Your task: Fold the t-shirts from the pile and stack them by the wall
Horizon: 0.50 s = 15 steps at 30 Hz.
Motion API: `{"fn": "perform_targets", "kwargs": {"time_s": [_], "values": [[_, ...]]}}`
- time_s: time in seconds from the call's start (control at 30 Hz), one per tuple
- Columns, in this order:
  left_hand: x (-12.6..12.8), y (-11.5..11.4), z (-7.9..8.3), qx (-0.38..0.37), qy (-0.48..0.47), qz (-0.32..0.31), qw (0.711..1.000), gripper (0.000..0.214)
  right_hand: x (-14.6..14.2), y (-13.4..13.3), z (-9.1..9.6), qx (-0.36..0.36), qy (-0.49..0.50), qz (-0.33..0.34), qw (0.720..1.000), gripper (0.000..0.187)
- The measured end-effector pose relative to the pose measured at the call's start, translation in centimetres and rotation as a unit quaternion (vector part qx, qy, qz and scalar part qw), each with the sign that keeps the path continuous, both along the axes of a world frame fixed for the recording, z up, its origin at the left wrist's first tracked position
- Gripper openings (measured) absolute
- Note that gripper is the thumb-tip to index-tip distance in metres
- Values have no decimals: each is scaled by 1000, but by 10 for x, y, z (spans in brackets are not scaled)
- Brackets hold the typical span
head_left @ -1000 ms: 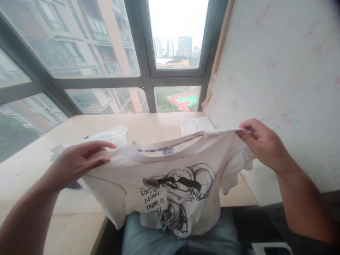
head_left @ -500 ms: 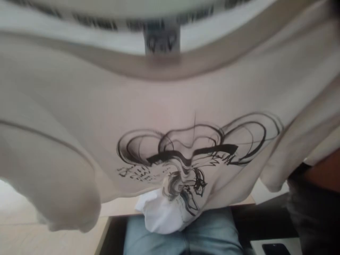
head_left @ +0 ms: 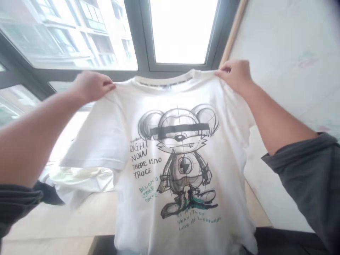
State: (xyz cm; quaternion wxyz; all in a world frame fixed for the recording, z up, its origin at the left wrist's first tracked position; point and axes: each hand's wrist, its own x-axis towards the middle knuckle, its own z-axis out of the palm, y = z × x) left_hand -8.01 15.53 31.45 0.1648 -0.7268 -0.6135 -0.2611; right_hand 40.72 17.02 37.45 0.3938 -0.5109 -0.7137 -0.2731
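Observation:
A white T-shirt (head_left: 228,170) hangs spread out in front of me, its printed front facing me. The print is a sketched cartoon mouse with a black band over the eyes, beside black and green lettering. My left hand (head_left: 91,86) pinches the shoulder on the left side. At the other shoulder, my right hand (head_left: 235,72) grips the fabric between thumb and fingers. Between the two hands the collar stretches nearly level. The shirt's lower hem drops out of sight at the bottom edge.
Behind the shirt is a grey-framed window (head_left: 143,42) with a building outside. A pale wooden table (head_left: 61,223) lies below, with crumpled light-coloured cloth (head_left: 87,180) on its left. A pale wall (head_left: 287,71) rises on the right.
The shirt was close to the camera, sagging and covering most of the view. Now it is farther away, raised and stretched out, and both hands have come into view.

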Motion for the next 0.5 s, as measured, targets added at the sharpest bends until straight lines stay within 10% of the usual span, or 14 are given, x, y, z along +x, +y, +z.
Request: {"fn": "perform_targets", "kwargs": {"time_s": [0.17, 0.3, 0.5], "values": [[13, -41, -5, -57, 39, 12, 998, 28, -3, -79, -7, -28, -22, 2, 999, 21], [15, -87, 25, -46, 19, -8, 999, 37, -4, -139, 17, -31, -1, -43, 999, 21], [35, -54, 55, -23, -19, -25, 999, 55, -15, -103, 27, -65, 65, -119, 989, 29]]}}
